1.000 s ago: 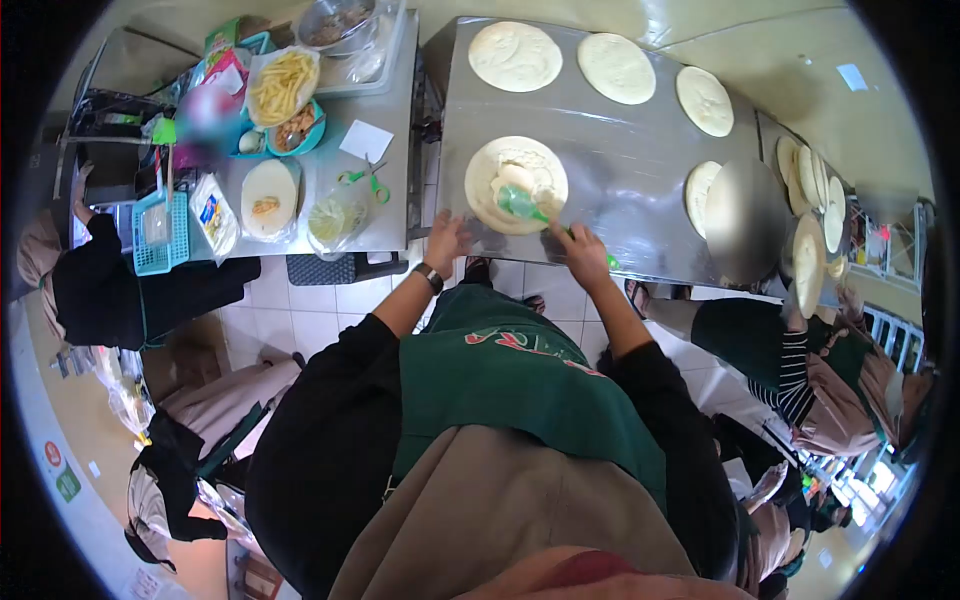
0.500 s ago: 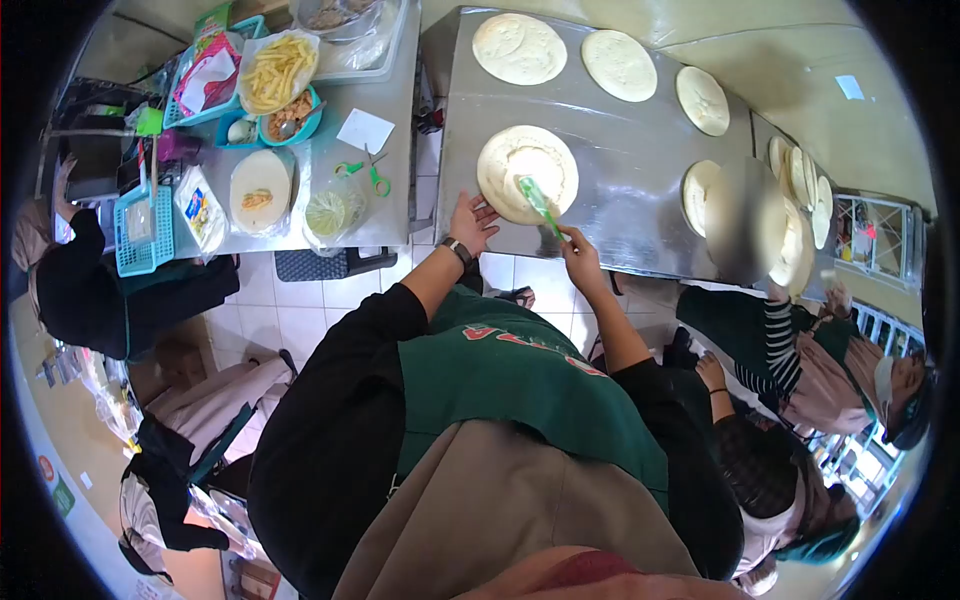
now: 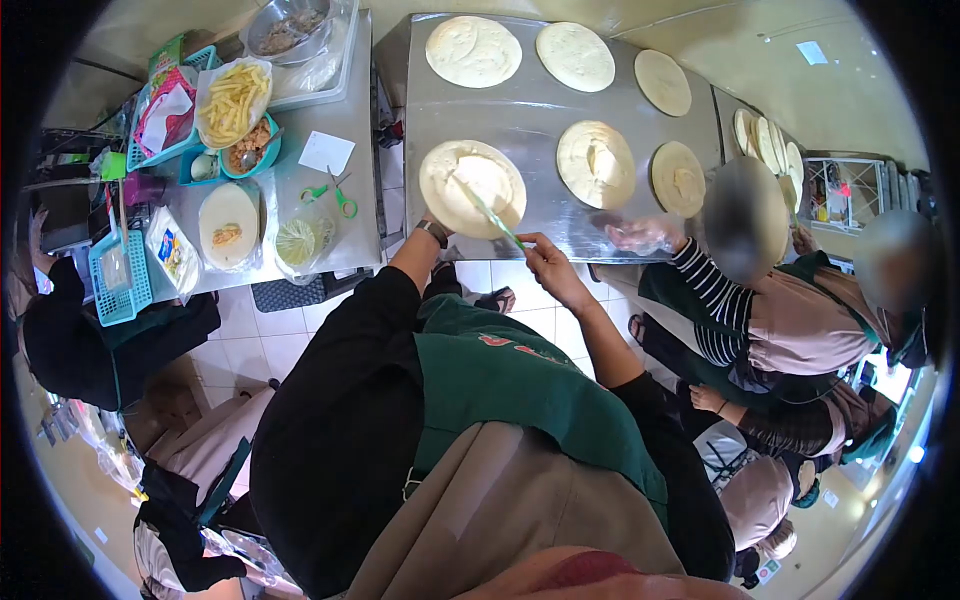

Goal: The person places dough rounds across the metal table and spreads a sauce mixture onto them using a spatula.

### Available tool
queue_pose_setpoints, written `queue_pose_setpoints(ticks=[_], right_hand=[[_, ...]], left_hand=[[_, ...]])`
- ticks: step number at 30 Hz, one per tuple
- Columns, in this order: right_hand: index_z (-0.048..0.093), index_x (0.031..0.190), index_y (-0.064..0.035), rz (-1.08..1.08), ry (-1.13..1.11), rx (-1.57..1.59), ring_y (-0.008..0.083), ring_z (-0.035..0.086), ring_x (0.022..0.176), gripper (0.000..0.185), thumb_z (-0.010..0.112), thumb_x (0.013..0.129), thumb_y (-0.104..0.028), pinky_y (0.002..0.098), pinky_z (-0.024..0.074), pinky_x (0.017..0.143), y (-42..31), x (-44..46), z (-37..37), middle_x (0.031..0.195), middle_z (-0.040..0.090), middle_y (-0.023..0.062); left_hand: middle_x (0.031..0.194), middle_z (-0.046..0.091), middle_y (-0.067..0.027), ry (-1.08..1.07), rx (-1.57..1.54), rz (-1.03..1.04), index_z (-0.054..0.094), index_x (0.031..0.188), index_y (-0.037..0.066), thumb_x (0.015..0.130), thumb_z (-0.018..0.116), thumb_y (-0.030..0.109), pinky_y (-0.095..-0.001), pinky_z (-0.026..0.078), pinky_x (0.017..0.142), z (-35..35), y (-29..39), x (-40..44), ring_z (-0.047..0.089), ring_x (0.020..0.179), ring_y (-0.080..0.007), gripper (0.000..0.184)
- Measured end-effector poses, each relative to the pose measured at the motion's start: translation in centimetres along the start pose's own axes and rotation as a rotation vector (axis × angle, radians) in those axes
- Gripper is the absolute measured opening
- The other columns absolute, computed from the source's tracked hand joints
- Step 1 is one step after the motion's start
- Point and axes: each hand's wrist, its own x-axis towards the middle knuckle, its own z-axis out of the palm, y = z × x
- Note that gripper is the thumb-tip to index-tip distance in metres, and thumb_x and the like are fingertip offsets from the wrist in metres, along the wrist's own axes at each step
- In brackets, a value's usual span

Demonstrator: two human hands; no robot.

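Note:
A round pale flatbread [image 3: 450,205] with a white spread over its middle is at the front left of the metal table. My left hand [image 3: 436,224] is at its near-left edge, supporting it from below; the fingers are mostly hidden under the bread. My right hand [image 3: 556,272] is closed round the handle of a green spatula [image 3: 492,215], whose blade lies across the spread. To the right rests another flatbread [image 3: 594,180] with a white dollop on it. A co-worker's plastic-gloved hand [image 3: 645,235] is near that bread.
Several more flatbreads [image 3: 575,57] lie on the metal table [image 3: 530,110]. On the left table are fries [image 3: 236,103], a bowl of orange filling [image 3: 250,150], green scissors [image 3: 330,195], a filled wrap [image 3: 222,225] and a blue basket [image 3: 122,278]. Co-workers stand on both sides.
My view has shifted right. My left hand has slid under the bread, which appears raised and nearer. A second spread-topped flatbread now lies to its right, and the co-worker's gloved hand has come over the table.

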Motion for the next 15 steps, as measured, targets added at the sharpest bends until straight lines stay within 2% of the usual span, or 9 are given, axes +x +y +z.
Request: queue_pose_setpoints(ticks=[6, 8, 9, 10, 12, 14, 15], right_hand=[[0.054, 0.117, -0.0108, 0.029, -0.135, 0.038, 0.0062, 0.038, 0.065, 0.023, 0.049, 0.095, -0.015, 0.0213, 0.0357, 0.058, -2.3, -1.7, 1.7, 0.07, 0.042, -0.0042], [0.054, 0.117, -0.0125, -0.101, 0.0, 0.063, 0.0025, 0.032, 0.056, 0.022, 0.046, 0.096, -0.012, 0.0188, 0.0277, 0.049, -3.0, -1.7, 1.1, 0.067, 0.038, -0.0073], [0.054, 0.116, -0.0131, -0.191, 0.125, -0.001, 0.0047, 0.033, 0.053, 0.021, 0.047, 0.096, -0.011, 0.0209, 0.0288, 0.048, -2.4, -1.0, 0.3, 0.068, 0.041, -0.0072], [0.054, 0.115, -0.0124, -0.334, 0.251, -0.169, 0.0082, 0.039, 0.054, 0.021, 0.048, 0.095, -0.012, 0.0242, 0.0331, 0.05, -2.8, -0.4, -0.4, 0.067, 0.045, -0.0037], [0.053, 0.115, -0.0107, -0.247, 0.321, -0.511, 0.0112, 0.043, 0.057, 0.021, 0.049, 0.095, -0.012, 0.0271, 0.0376, 0.054, -2.9, -0.9, -0.6, 0.067, 0.047, 0.0011], [0.054, 0.111, -0.0096, -0.179, 0.218, -0.431, 0.0354, 0.063, 0.076, 0.019, 0.048, 0.094, -0.01, 0.0393, 0.0465, 0.065, -2.1, -2.0, 1.5, 0.082, 0.061, 0.0232], [0.054, 0.112, -0.0083, -0.292, 0.126, -0.325, 0.0291, 0.063, 0.077, 0.019, 0.049, 0.093, -0.009, 0.0377, 0.047, 0.069, -1.7, -2.9, 2.3, 0.081, 0.062, 0.0197]], left_hand=[[0.134, 0.048, -0.0135, -0.089, -0.067, -0.002, 0.041, 0.135, 0.009, 0.095, 0.035, 0.047, -0.0475, 0.042, 0.1, -0.2, 0.1, -2.9, 0.049, 0.121, -0.028, 0.056], [0.134, 0.048, -0.0136, -0.124, -0.087, 0.006, 0.041, 0.136, 0.009, 0.095, 0.035, 0.047, -0.0476, 0.041, 0.1, 0.0, 0.4, -3.7, 0.049, 0.121, -0.0282, 0.056], [0.134, 0.048, -0.0136, -0.14, -0.098, 0.007, 0.041, 0.136, 0.009, 0.095, 0.035, 0.048, -0.0477, 0.041, 0.1, 0.3, 0.2, -3.6, 0.049, 0.121, -0.0283, 0.057], [0.134, 0.048, -0.0136, -0.154, -0.109, 0.005, 0.04, 0.136, 0.009, 0.095, 0.035, 0.048, -0.0478, 0.041, 0.1, 0.4, -0.4, -3.9, 0.049, 0.121, -0.0284, 0.057], [0.135, 0.048, -0.0137, -0.187, -0.126, 0.002, 0.04, 0.136, 0.009, 0.094, 0.035, 0.048, -0.0479, 0.041, 0.1, 0.9, -0.3, -3.9, 0.049, 0.121, -0.0287, 0.057], [0.135, 0.047, -0.0138, -0.225, -0.147, 0.003, 0.04, 0.136, 0.009, 0.094, 0.035, 0.048, -0.048, 0.041, 0.1, 1.3, -0.3, -4.0, 0.049, 0.121, -0.0289, 0.058], [0.135, 0.047, -0.0138, -0.242, -0.161, 0.002, 0.04, 0.136, 0.009, 0.094, 0.035, 0.049, -0.0481, 0.041, 0.1, 1.3, -0.1, -4.3, 0.049, 0.121, -0.029, 0.058]])
